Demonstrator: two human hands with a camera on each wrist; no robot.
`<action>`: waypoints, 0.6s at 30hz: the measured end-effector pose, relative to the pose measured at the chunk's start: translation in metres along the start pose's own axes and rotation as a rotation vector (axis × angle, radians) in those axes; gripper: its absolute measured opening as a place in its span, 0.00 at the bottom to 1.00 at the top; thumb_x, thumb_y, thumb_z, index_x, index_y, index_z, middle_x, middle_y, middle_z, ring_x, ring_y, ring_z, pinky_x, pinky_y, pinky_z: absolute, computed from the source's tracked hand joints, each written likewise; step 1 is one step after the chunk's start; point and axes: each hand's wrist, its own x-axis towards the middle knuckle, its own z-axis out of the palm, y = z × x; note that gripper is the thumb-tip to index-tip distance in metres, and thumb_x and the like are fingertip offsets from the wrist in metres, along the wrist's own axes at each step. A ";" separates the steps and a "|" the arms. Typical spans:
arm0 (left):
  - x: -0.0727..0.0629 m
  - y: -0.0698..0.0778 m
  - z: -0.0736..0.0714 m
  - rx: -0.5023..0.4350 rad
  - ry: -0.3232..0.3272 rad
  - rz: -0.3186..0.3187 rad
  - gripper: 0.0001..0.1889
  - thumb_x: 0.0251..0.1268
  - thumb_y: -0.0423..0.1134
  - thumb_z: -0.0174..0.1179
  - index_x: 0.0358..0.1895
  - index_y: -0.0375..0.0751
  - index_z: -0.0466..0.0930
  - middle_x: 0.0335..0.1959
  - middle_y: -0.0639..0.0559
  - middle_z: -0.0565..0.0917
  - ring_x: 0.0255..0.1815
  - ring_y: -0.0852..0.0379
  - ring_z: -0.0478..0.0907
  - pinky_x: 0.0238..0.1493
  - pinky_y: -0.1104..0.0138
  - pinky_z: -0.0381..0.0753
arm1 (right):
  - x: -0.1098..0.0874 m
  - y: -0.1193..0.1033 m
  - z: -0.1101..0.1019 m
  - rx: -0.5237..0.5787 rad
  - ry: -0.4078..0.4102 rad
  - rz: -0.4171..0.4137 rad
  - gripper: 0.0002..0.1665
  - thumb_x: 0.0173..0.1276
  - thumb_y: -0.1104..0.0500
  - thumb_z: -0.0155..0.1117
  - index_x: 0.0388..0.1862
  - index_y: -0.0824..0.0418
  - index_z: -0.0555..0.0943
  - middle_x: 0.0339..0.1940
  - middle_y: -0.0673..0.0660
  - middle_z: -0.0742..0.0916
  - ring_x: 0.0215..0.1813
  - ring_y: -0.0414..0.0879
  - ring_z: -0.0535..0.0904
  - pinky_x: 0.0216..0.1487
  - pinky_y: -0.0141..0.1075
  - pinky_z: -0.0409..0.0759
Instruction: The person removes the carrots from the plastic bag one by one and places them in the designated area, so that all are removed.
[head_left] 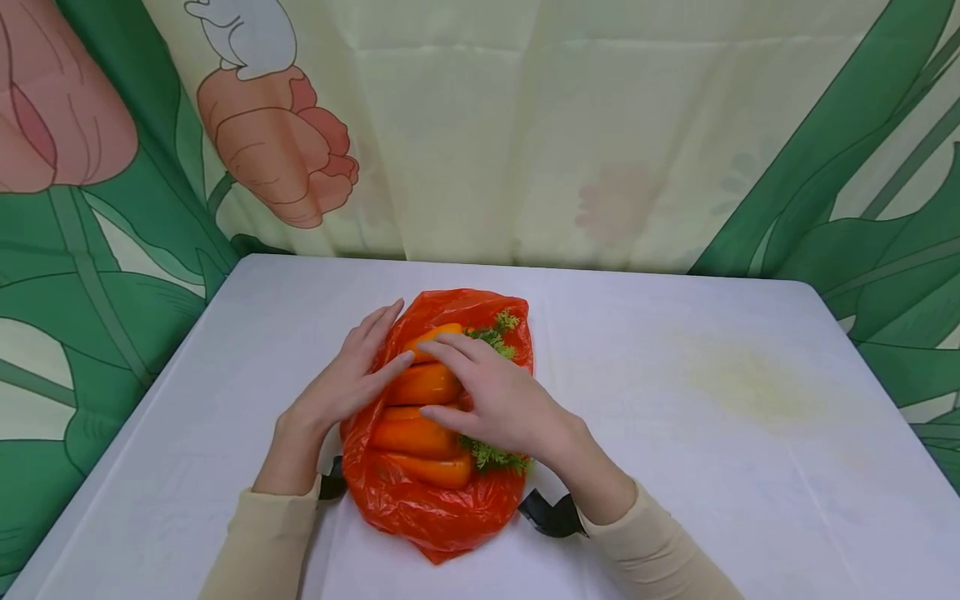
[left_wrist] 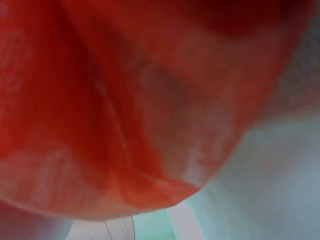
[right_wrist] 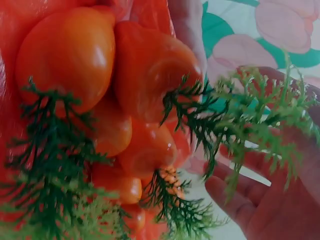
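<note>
Several shiny orange carrots with feathery green tops lie in a red plastic bag, its mouth spread wide around them. At the bag's left rim is my left hand, fingers extended along the plastic and thumb reaching over toward the carrots. Over the carrots from the right comes my right hand, its fingers and thumb spread apart. The right wrist view shows the thick carrot ends close up, with green fronds overlapping that hand. Red plastic fills most of the left wrist view.
A white-covered table carries the bag near its middle. A faint yellowish stain marks the cover on the right. Behind the table hangs a printed curtain with a rabbit, a carrot and leaves. Black wrist straps sit beside the bag.
</note>
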 end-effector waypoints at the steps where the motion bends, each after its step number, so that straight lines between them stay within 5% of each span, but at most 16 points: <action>1: 0.000 0.000 0.000 0.001 -0.003 -0.005 0.42 0.73 0.61 0.52 0.83 0.62 0.41 0.81 0.48 0.48 0.77 0.41 0.48 0.64 0.32 0.63 | 0.000 -0.001 0.000 0.003 -0.019 0.002 0.39 0.68 0.44 0.69 0.74 0.55 0.70 0.70 0.52 0.74 0.68 0.47 0.70 0.64 0.43 0.76; 18: 0.001 0.000 0.004 0.012 -0.015 0.033 0.42 0.73 0.54 0.56 0.83 0.58 0.43 0.80 0.48 0.53 0.75 0.43 0.53 0.65 0.34 0.63 | 0.003 -0.015 0.018 -0.057 -0.218 -0.013 0.35 0.68 0.44 0.70 0.68 0.58 0.74 0.63 0.50 0.79 0.63 0.42 0.74 0.61 0.37 0.78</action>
